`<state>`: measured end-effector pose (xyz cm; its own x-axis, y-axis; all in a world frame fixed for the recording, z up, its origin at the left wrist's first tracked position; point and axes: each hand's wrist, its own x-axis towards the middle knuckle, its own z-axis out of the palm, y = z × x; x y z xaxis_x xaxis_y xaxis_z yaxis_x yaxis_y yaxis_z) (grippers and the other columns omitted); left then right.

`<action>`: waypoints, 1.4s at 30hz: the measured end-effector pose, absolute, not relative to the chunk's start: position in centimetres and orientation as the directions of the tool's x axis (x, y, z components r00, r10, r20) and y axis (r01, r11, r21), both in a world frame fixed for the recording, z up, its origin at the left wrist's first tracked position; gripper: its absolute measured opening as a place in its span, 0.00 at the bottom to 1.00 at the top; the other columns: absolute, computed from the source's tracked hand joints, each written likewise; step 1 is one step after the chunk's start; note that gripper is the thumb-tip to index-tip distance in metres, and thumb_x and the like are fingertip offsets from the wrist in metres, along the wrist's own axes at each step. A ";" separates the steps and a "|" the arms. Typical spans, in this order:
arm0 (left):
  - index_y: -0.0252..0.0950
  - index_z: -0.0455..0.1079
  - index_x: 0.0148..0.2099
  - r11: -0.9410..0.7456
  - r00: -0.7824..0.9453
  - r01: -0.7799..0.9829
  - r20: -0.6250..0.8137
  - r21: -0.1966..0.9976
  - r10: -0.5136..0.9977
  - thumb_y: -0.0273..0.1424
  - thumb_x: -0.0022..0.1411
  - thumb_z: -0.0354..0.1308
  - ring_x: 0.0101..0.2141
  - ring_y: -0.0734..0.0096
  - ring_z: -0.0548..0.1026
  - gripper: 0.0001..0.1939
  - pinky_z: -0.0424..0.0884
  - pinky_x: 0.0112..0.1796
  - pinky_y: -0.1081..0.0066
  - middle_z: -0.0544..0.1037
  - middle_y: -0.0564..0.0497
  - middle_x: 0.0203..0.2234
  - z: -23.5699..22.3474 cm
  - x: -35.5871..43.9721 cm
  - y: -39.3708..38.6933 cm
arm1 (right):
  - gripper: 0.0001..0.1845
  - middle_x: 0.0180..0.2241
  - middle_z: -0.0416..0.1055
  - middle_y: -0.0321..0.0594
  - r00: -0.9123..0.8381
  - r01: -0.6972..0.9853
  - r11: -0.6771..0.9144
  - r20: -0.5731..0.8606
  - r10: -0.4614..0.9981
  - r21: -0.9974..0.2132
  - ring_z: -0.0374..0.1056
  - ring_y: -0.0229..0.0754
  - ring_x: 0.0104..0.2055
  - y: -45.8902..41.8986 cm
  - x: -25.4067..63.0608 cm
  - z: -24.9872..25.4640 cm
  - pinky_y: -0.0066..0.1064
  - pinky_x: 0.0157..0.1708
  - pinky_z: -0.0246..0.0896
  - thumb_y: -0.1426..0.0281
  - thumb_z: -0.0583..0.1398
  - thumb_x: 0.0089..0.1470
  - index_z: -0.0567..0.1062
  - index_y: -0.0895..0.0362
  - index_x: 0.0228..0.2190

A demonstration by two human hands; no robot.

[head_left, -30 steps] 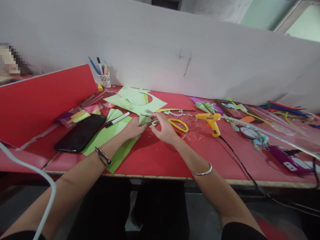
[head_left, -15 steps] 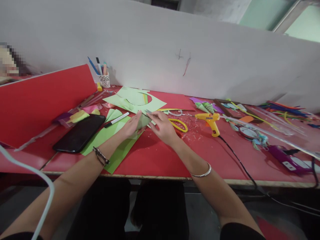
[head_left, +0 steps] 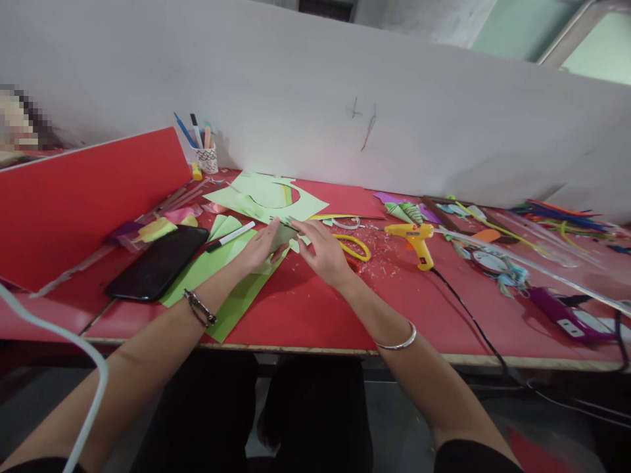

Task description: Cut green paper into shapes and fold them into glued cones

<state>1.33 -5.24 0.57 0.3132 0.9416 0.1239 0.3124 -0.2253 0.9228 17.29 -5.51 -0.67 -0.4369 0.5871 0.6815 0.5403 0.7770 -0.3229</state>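
My left hand (head_left: 263,249) is closed round a small piece of green paper (head_left: 284,235) with dark lines on it, which looks rolled or folded. The fingertips of my right hand (head_left: 323,253) pinch the piece's right edge, and its exact shape is partly hidden between my hands. Under my left wrist lie light green paper sheets (head_left: 236,307). A white marker with a black tip (head_left: 231,236) rests on them beside my left hand. Just right of my right hand are yellow scissor-like handles (head_left: 355,247). Behind my hands lies a pale green sheet (head_left: 310,200) with a round cut-out.
A black phone (head_left: 158,264) lies at left, before a leaning red board (head_left: 93,197). A pen cup (head_left: 206,159) stands by the wall. On the right are a yellow glue gun (head_left: 414,240) with its cord, a purple device (head_left: 566,315) and pipe cleaners (head_left: 562,217).
My right fingers have shifted slightly on the green paper piece, and the piece has turned a little in my left hand. Everything else stays in place.
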 end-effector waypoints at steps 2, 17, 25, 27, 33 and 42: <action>0.35 0.57 0.19 -0.260 0.308 0.313 0.161 0.913 0.938 0.46 0.62 0.31 0.14 0.77 0.58 0.28 0.57 0.21 0.72 0.58 0.54 0.11 0.3 1.2 -5.0 | 0.19 0.41 0.65 0.42 -0.419 0.524 0.773 0.681 0.600 -0.358 0.63 0.41 0.42 -5.6 17.2 -0.6 0.34 0.42 0.61 0.75 0.48 0.53 0.64 0.53 0.47; 0.35 0.62 0.42 -0.508 0.487 0.377 0.301 0.775 0.820 0.40 0.54 0.52 0.36 0.70 0.69 0.16 0.64 0.38 0.71 0.71 0.51 0.35 -0.3 1.1 -4.7 | 0.09 0.34 0.69 0.38 -0.498 0.320 0.777 0.602 0.625 -0.542 0.65 0.38 0.36 -5.3 17.5 -0.8 0.31 0.36 0.61 0.77 0.53 0.46 0.68 0.56 0.31; 0.33 0.60 0.45 -0.603 0.524 0.440 0.355 0.665 0.774 0.43 0.51 0.55 0.39 0.66 0.68 0.24 0.63 0.40 0.70 0.71 0.49 0.39 -0.7 0.8 -4.2 | 0.06 0.39 0.61 0.43 -0.625 0.517 0.814 0.532 0.571 -0.265 0.57 0.43 0.43 -5.3 17.6 -0.8 0.34 0.38 0.58 0.73 0.54 0.50 0.71 0.56 0.29; 0.34 0.60 0.46 -0.620 0.510 0.438 0.388 0.651 0.768 0.43 0.51 0.55 0.42 0.65 0.67 0.24 0.62 0.42 0.69 0.70 0.48 0.42 -0.6 0.8 -4.3 | 0.06 0.41 0.59 0.45 -0.599 0.603 0.779 0.546 0.586 -0.174 0.55 0.45 0.44 -5.5 17.6 -0.7 0.36 0.38 0.57 0.72 0.54 0.50 0.71 0.55 0.29; 0.34 0.56 0.52 -0.549 0.471 0.506 0.320 0.666 0.822 0.42 0.45 0.59 0.37 0.67 0.67 0.34 0.63 0.37 0.71 0.68 0.47 0.41 -0.5 0.9 -4.6 | 0.11 0.37 0.59 0.43 -0.574 0.653 0.747 0.563 0.594 -0.122 0.53 0.44 0.39 -5.5 17.5 -0.7 0.35 0.34 0.55 0.71 0.52 0.53 0.71 0.55 0.22; 0.33 0.60 0.36 -0.471 0.406 0.661 0.249 0.583 0.879 0.37 0.51 0.54 0.25 0.72 0.66 0.14 0.59 0.25 0.74 0.67 0.54 0.24 -0.9 0.8 -4.0 | 0.07 0.40 0.58 0.44 -0.461 0.542 0.752 0.616 0.639 -0.375 0.55 0.44 0.44 -5.1 18.2 -0.5 0.36 0.42 0.56 0.69 0.55 0.50 0.72 0.57 0.28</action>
<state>0.84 -3.99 -0.94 0.4064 0.8791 0.2491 0.6615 -0.4712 0.5835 18.25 -5.09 -0.50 -0.4612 0.6389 0.6157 0.5419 0.7523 -0.3747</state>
